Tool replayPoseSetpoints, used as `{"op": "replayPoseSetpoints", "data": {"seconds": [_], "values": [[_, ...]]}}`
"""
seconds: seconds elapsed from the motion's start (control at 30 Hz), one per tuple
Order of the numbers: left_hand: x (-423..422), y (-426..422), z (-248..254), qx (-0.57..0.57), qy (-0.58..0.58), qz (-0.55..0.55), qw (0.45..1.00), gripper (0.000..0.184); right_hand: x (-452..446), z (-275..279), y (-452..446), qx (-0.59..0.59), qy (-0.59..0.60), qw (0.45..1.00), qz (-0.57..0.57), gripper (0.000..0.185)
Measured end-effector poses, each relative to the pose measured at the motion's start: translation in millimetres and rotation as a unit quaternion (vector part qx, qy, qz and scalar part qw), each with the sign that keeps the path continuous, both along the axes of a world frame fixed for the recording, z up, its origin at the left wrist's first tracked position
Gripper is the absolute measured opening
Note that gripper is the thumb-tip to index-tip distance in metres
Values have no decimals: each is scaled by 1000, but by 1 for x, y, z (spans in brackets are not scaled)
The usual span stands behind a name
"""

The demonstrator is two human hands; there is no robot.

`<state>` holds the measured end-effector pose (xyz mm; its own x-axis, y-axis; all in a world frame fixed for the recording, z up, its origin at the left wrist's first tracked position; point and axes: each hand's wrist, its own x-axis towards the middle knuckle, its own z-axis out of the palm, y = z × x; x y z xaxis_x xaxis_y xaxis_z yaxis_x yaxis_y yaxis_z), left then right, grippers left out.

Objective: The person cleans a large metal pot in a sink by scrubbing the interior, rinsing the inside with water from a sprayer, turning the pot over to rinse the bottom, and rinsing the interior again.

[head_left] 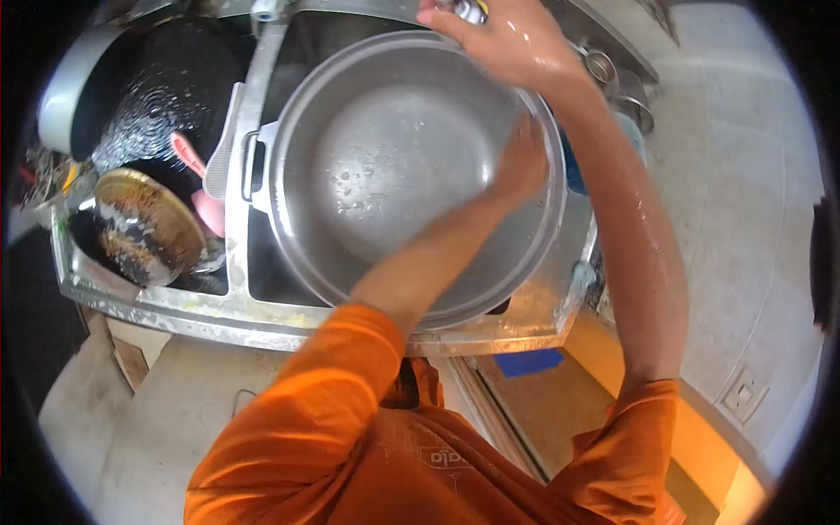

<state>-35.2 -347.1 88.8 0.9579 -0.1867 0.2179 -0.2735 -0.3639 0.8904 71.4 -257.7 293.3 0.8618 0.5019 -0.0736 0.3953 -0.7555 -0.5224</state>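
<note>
A large, wide metal pot (pixel 394 166) sits over the right basin of the steel sink, with water drops on its bottom. My left hand (pixel 523 162) reaches inside it, with the fingers stretched out flat along the right inner wall. Beyond the far rim, at the top edge of the view, my wet right hand (pixel 503 39) has its fingers curled around a small shiny metal piece (pixel 472 9). That piece looks like a tap part but is mostly cut off. A metal side handle (pixel 252 166) sticks out from the pot's left.
Rippling water (pixel 144 118) fills the left basin. A scorched round pan or lid (pixel 149 227), a pink-handled brush (pixel 188 153) and a pale utensil (pixel 223 157) lie there. Small metal cups (pixel 599 66) stand right of the pot. The sink's front edge (pixel 289 328) runs before my body.
</note>
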Motion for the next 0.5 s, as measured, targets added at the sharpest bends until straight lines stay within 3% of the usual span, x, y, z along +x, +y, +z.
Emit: {"op": "replayPoseSetpoints", "data": {"seconds": [0.03,0.13,0.2,0.23,0.27,0.3,0.33,0.4,0.43,0.5], "values": [[45,31,2,6,-45,40,998,54,12,-40,-5,57,-139,988,30,30],[139,148,-2,14,-81,77,994,38,12,-49,9,121,-198,973,1,31],[155,227,-11,135,-74,-28,988,35,10,-50,15,171,-251,952,-41,34],[157,265,-6,285,-115,-64,949,33,6,-53,16,192,-275,940,-64,35],[141,293,12,268,-74,-50,959,32,0,-59,17,211,-294,928,-85,37],[112,317,31,250,-34,-33,967,30,-14,-68,14,345,-155,918,-120,36],[83,341,22,260,11,2,965,30,-34,-84,8,465,-10,872,-152,37],[45,362,24,251,148,38,956,26,-91,-199,-9,186,11,938,-292,51],[31,367,31,231,243,32,942,23,-125,-264,-18,9,55,944,-326,60],[17,361,25,205,188,119,953,20,-183,-332,-21,-347,100,877,-318,67]]}}
